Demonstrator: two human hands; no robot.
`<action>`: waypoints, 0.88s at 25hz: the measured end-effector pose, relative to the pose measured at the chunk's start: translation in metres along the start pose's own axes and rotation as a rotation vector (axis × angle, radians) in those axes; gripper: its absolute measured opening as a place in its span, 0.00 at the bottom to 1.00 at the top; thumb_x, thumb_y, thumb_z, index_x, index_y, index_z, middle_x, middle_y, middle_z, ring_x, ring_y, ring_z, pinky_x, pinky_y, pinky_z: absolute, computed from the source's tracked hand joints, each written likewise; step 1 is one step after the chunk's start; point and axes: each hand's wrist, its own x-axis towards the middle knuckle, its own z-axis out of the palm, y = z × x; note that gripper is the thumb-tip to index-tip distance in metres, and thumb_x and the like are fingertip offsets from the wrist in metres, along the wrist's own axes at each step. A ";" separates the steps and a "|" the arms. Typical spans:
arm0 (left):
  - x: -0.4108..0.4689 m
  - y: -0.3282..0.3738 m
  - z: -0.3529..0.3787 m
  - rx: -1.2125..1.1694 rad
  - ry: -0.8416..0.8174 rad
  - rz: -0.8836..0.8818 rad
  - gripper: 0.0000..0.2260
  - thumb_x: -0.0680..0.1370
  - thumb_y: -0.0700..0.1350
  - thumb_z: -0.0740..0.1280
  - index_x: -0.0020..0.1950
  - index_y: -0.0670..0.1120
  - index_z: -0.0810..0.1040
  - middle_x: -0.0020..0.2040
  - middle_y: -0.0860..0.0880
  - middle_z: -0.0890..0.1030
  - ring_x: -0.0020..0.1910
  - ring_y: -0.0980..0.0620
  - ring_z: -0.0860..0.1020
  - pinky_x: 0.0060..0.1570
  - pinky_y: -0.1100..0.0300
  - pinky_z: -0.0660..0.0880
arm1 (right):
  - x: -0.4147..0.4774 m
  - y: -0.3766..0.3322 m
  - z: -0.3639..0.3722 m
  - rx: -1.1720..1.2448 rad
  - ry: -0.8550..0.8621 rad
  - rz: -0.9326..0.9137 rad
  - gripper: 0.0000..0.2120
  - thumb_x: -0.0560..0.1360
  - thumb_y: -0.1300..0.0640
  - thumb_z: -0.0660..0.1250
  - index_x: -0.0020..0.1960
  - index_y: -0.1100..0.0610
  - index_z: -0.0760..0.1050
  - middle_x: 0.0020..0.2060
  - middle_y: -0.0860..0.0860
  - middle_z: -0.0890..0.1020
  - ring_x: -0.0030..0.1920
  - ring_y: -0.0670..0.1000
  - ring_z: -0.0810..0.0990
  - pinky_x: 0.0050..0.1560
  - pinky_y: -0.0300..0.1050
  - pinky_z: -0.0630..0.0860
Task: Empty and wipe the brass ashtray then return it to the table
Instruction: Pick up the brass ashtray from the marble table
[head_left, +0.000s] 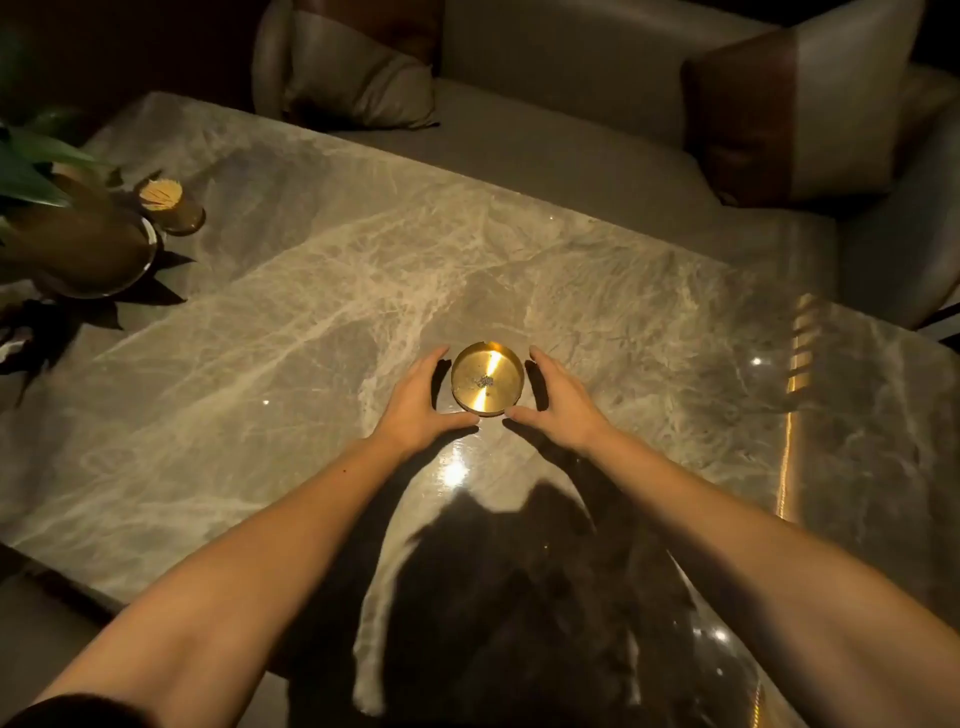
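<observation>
A round brass ashtray (487, 378) stands on the marble table (291, 322), near its middle. A small grey heap of ash lies at the ashtray's centre. My left hand (422, 401) curves around its left side and my right hand (562, 401) around its right side. Both hands have fingers spread and sit just beside the rim, with dark gaps showing between fingers and brass. The thumbs point toward each other below the ashtray, close to its near edge. Neither hand has lifted it.
At the table's far left a potted plant (78, 244) stands in a dark bowl, with a toothpick holder (169, 202) next to it. A sofa with cushions (358, 73) runs behind and to the right of the table.
</observation>
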 end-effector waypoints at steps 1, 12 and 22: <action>0.003 -0.001 0.001 0.014 -0.009 0.005 0.49 0.63 0.52 0.81 0.77 0.47 0.60 0.75 0.45 0.67 0.73 0.46 0.67 0.69 0.55 0.64 | 0.004 0.001 0.002 0.000 0.006 -0.007 0.46 0.70 0.47 0.74 0.78 0.58 0.52 0.77 0.57 0.60 0.76 0.56 0.60 0.74 0.49 0.58; 0.021 0.003 0.009 0.065 -0.032 0.017 0.43 0.61 0.46 0.83 0.72 0.43 0.68 0.67 0.43 0.75 0.67 0.45 0.72 0.62 0.63 0.63 | 0.024 0.007 0.011 -0.017 -0.039 0.052 0.48 0.64 0.49 0.78 0.76 0.57 0.58 0.73 0.57 0.68 0.72 0.57 0.67 0.72 0.55 0.65; 0.014 0.005 0.013 -0.040 0.007 0.043 0.42 0.59 0.46 0.83 0.71 0.47 0.70 0.63 0.48 0.75 0.60 0.52 0.74 0.62 0.61 0.73 | 0.008 0.005 0.003 0.128 0.026 0.017 0.45 0.65 0.54 0.79 0.76 0.54 0.59 0.72 0.53 0.68 0.72 0.53 0.67 0.73 0.53 0.65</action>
